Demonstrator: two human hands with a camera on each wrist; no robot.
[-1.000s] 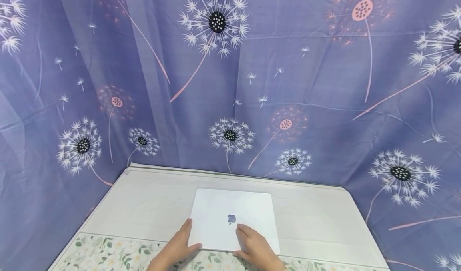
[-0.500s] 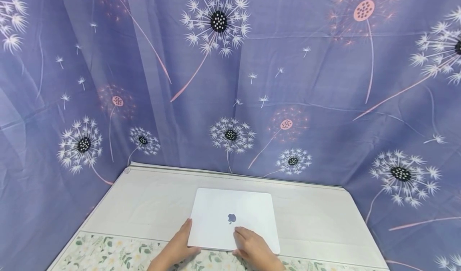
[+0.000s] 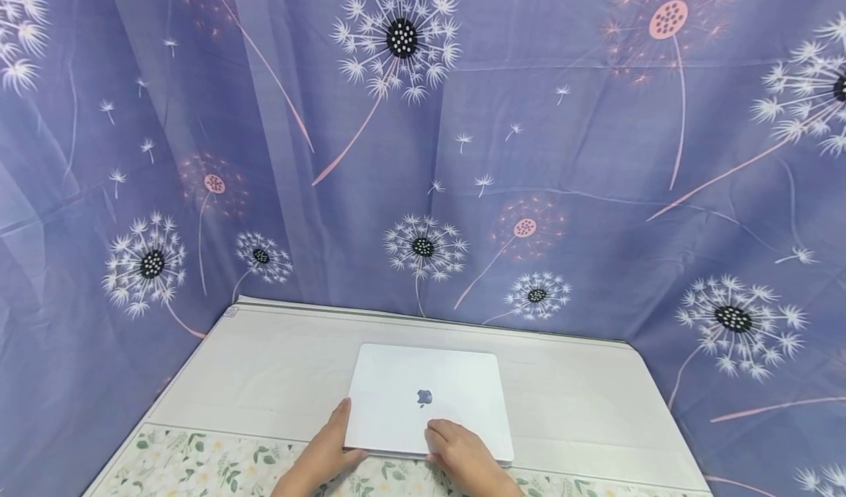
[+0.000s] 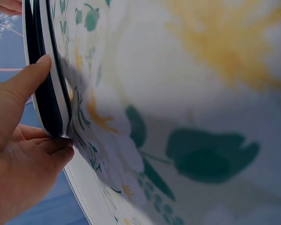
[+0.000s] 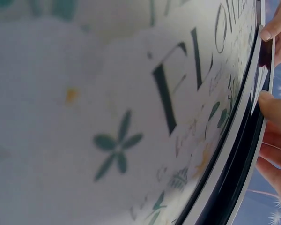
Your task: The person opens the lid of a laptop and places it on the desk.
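Right hand (image 3: 465, 456), shifted slightly toward lower left since the earlier frames, pinches the lower edge of the laptop (image 3: 396, 394) at lower centre; left hand (image 3: 325, 449) grips its lower-left corner.

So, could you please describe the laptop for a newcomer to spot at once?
Below the purple dandelion-print curtain lies a white tabletop with a floral strip in front. Beside that strip, the left hand and right hand hold the laptop, a thin silver rectangle. It alone bears a dark apple logo.

Left hand (image 3: 324, 445) spreads its thumb (image 4: 33, 76); right hand (image 3: 465, 454) pinches.
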